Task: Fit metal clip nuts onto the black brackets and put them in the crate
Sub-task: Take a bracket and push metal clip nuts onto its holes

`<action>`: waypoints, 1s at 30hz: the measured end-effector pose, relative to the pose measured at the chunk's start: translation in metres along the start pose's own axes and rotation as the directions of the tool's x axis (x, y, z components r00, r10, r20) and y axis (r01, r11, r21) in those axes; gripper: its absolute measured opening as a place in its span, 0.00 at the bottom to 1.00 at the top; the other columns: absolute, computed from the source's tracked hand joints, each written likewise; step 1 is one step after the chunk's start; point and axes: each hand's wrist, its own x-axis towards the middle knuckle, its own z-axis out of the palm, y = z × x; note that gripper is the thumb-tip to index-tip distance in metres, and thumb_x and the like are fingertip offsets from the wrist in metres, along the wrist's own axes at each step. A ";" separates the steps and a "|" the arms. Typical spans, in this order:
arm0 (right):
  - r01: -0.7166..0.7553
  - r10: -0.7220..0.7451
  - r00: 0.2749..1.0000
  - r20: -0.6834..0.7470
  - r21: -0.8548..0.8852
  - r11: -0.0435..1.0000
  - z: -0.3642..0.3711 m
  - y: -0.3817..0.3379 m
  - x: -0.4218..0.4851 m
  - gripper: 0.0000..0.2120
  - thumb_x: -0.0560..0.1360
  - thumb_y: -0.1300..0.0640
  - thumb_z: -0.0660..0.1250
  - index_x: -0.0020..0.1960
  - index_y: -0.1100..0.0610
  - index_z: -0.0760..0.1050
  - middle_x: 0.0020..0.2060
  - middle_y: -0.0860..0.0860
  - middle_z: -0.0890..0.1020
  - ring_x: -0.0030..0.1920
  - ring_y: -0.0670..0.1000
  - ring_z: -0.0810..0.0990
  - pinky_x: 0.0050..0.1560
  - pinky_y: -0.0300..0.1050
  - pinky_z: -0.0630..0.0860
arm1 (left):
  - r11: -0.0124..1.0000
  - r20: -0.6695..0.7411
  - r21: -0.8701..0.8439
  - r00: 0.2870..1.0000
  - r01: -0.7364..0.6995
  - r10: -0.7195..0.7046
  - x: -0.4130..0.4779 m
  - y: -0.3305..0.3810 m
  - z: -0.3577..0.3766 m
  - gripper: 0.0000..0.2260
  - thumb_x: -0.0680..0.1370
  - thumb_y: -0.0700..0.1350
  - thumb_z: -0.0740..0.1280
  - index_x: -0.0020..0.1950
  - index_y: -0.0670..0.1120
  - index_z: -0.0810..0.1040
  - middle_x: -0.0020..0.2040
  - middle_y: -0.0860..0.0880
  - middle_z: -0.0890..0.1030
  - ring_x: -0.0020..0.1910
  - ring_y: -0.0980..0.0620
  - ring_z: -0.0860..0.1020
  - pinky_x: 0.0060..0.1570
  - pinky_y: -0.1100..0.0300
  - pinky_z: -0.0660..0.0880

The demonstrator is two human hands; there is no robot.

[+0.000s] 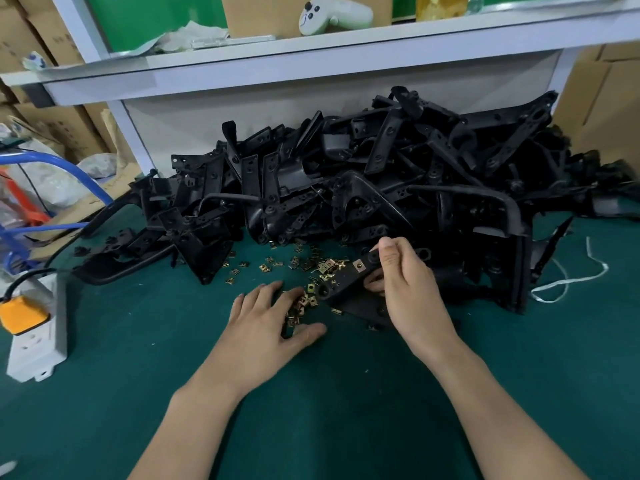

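Observation:
A big heap of black brackets [374, 174] lies across the back of the green table [311, 393]. Several brass-coloured clip nuts [304, 263] are scattered on the mat in front of the heap. My right hand [408, 289] grips one black bracket [346, 289] just above the mat; a clip nut [358, 264] sits on its upper end. My left hand [273, 320] lies over a small bunch of clip nuts [299, 308], fingers spread and touching them. No crate is in view.
A white power strip [38, 337] with an orange plug [22, 313] lies at the left table edge. Blue tubing [69, 168] and cardboard boxes stand at the left. A white shelf [311, 53] overhangs the heap. White string [571, 278] lies at the right.

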 end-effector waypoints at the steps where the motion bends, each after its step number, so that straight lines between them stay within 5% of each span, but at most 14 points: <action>1: -0.004 0.004 1.000 0.001 0.010 1.000 0.000 0.001 0.000 0.18 0.81 0.33 0.48 0.48 0.40 0.71 0.39 0.48 0.83 0.43 0.48 0.83 0.51 0.59 0.79 | 1.000 -0.057 0.028 0.998 -0.008 0.009 0.002 0.001 0.000 0.36 0.73 0.74 0.49 0.75 0.58 0.68 0.73 0.55 0.67 0.74 0.51 0.62 0.75 0.53 0.56; 4: -0.016 0.016 1.000 0.019 0.015 1.000 0.002 0.002 -0.001 0.18 0.83 0.35 0.48 0.49 0.39 0.73 0.41 0.45 0.83 0.47 0.49 0.83 0.55 0.59 0.78 | 0.997 -0.186 0.054 0.981 -0.047 0.056 0.008 0.001 0.002 0.19 0.81 0.61 0.60 0.67 0.54 0.77 0.61 0.56 0.74 0.60 0.51 0.71 0.63 0.56 0.66; 7: -0.018 0.017 0.999 0.035 0.015 1.000 0.003 0.002 -0.003 0.19 0.82 0.33 0.47 0.50 0.38 0.74 0.41 0.44 0.84 0.45 0.47 0.83 0.54 0.58 0.78 | 0.997 -0.217 -0.013 0.973 -0.076 0.071 0.011 0.003 0.004 0.12 0.82 0.52 0.65 0.63 0.51 0.79 0.56 0.54 0.75 0.54 0.50 0.75 0.55 0.56 0.72; 12: -0.003 0.002 1.000 0.027 0.017 1.000 0.003 0.002 -0.003 0.20 0.80 0.31 0.47 0.49 0.36 0.74 0.42 0.57 0.83 0.41 0.52 0.83 0.50 0.60 0.80 | 0.995 -0.271 -0.077 0.962 -0.069 0.045 0.010 0.004 0.005 0.08 0.81 0.53 0.65 0.59 0.53 0.75 0.51 0.57 0.76 0.50 0.54 0.77 0.47 0.57 0.75; 17: 0.001 -0.001 1.000 0.009 0.027 1.000 0.002 -0.001 -0.003 0.21 0.79 0.29 0.47 0.49 0.37 0.75 0.41 0.60 0.82 0.40 0.58 0.83 0.48 0.62 0.80 | 0.942 -0.316 -0.335 0.944 -0.016 -0.096 0.011 0.007 0.005 0.04 0.80 0.51 0.66 0.50 0.60 0.72 0.45 0.58 0.76 0.48 0.56 0.75 0.44 0.62 0.71; 22: 0.008 -0.009 0.999 0.035 0.027 1.000 0.002 -0.001 -0.003 0.20 0.81 0.31 0.47 0.49 0.37 0.75 0.42 0.62 0.82 0.41 0.58 0.82 0.49 0.62 0.80 | 0.625 -0.313 -0.775 0.916 -0.095 -0.249 0.010 0.017 -0.007 0.12 0.84 0.45 0.59 0.45 0.53 0.79 0.43 0.53 0.82 0.38 0.60 0.76 0.38 0.70 0.72; 27: 0.023 -0.024 0.998 0.062 0.021 1.000 0.002 -0.001 -0.005 0.21 0.79 0.30 0.46 0.49 0.37 0.75 0.40 0.62 0.82 0.40 0.57 0.82 0.49 0.62 0.79 | 0.292 -0.166 -0.954 0.927 -0.065 -0.337 0.014 0.021 -0.013 0.12 0.85 0.44 0.58 0.47 0.43 0.78 0.43 0.48 0.84 0.39 0.52 0.79 0.39 0.61 0.75; 30: 0.018 -0.020 0.998 0.067 0.020 1.000 0.002 -0.001 -0.005 0.22 0.79 0.29 0.46 0.49 0.37 0.75 0.39 0.62 0.82 0.40 0.57 0.82 0.48 0.61 0.79 | 0.203 -0.131 -0.978 0.921 -0.058 -0.367 0.016 0.021 -0.013 0.11 0.85 0.45 0.59 0.47 0.43 0.78 0.41 0.48 0.84 0.37 0.53 0.78 0.40 0.58 0.74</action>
